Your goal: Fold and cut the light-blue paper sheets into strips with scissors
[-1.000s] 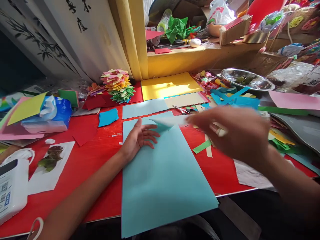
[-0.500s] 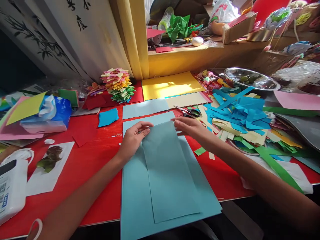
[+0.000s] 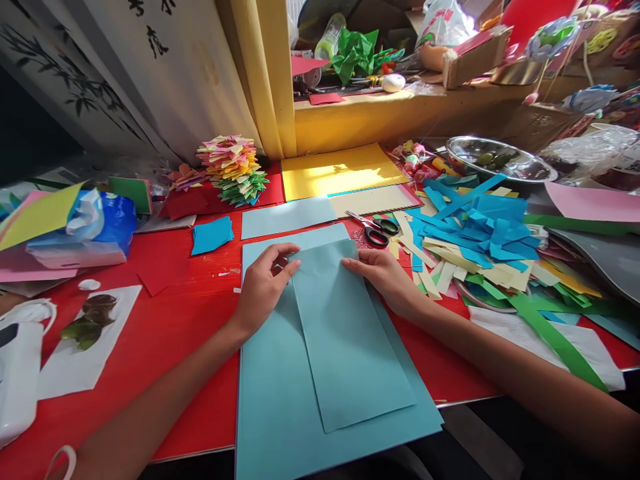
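Note:
A long light-blue paper rectangle (image 3: 350,333) lies over a larger light-blue sheet (image 3: 275,400), its far end raised a little. My left hand (image 3: 267,283) pinches its far left corner between thumb and fingers. At the far right corner, my right hand (image 3: 385,273) grips the paper with the thumb on top and the fingers behind. Whether the rectangle is one layer or folded, I cannot tell. Scissors (image 3: 375,230) with black handles lie just beyond my right hand, blades apart. A narrower pale-blue strip (image 3: 287,217) rests past the large sheet.
Cut blue strips (image 3: 490,220) and other paper scraps heap up on the right, before a metal bowl (image 3: 500,160). A small blue paper stack (image 3: 213,235) and a colourful folded-paper stack (image 3: 235,170) stand left of the yellow sheet (image 3: 345,170). The red table (image 3: 200,333) ends near me.
My right hand has come down and taken hold of the paper's far right corner, thumb now on top. The paper's near end has shifted slightly right and away from me.

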The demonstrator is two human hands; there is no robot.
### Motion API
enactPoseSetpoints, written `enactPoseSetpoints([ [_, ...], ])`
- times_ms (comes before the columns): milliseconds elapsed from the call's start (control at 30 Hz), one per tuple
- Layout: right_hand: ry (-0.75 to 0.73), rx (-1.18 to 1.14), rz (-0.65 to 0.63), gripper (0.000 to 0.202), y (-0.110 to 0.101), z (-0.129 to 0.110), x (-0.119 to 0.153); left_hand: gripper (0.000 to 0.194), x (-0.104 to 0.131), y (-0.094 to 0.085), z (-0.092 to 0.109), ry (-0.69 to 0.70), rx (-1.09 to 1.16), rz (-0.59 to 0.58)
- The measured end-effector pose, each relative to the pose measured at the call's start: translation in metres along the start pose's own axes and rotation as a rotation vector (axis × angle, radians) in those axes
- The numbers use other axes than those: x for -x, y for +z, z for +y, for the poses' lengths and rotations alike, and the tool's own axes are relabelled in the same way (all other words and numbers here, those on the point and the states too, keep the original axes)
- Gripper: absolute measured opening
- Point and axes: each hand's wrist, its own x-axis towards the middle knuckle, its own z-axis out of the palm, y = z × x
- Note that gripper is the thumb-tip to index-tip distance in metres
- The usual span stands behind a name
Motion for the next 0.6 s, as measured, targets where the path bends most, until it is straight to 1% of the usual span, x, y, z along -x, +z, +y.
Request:
enactPoseSetpoints([
  [133, -0.014, 0.05, 0.033, 0.029, -0.0013, 0.0024, -0.0016, 0.027, -0.0005, 0.0016, -0.0038, -0.01, 0.066, 0.029],
  [300, -0.007, 0.029, 0.038, 0.029, -0.0012, 0.0025, -0.0009, 0.027, -0.0011, 0.0013, -0.0061, -0.017, 0.134, 0.018],
  [400, 0.001, 0.021, 0.031, 0.028, -0.0008, 0.0025, -0.0002, 0.027, -0.0003, 0.0005, -0.0057, -0.005, 0.11, 0.007],
  [600, -0.026, 0.065, 0.055, 0.03, -0.0002, 0.0021, -0.0002, 0.027, 0.0031, 0.0012, -0.0015, 0.026, 0.006, 0.03],
])
